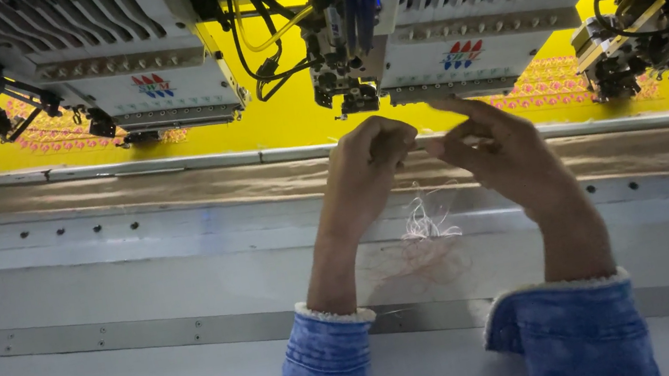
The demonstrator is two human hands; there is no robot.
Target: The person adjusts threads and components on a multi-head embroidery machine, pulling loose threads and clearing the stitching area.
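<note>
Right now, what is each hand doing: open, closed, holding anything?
Left hand: fingers curled closed, pinching something too fine to identify, maybe thread.
Right hand: fingers partly bent, tips toward the left hand; cannot tell what it holds.

My left hand (367, 169) and right hand (499, 153) meet side by side before the needle head (347, 70). Loose threads (426, 227) lie on the bench (142, 272) below them; fabric (297, 118) stretches behind.
</note>
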